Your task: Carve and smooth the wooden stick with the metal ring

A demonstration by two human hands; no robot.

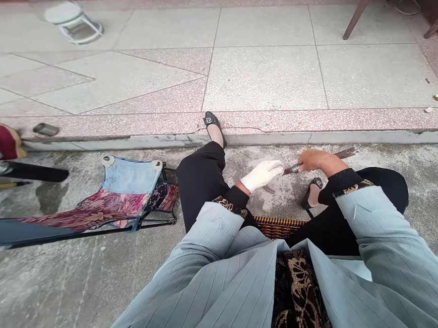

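My left hand (262, 174), in a white glove, reaches down between my knees with its fingers closed around the near end of a thin dark stick or blade (274, 181). My right hand (315, 160), bare, is closed on a knife-like tool (341, 154) whose brownish handle sticks out to the right. Both hands meet just above the grey concrete floor (262, 192), where a pale scraped patch shows. I am seated, black trousers and black flat shoes (211, 121) either side of the hands.
A small folding stool with patchwork fabric (125, 197) lies tipped to my left. A woven mat or basket edge (278, 227) sits under me. A white stool (73, 21) stands on the tiled step beyond; chair legs (355, 15) at top right. Tools lie at far left.
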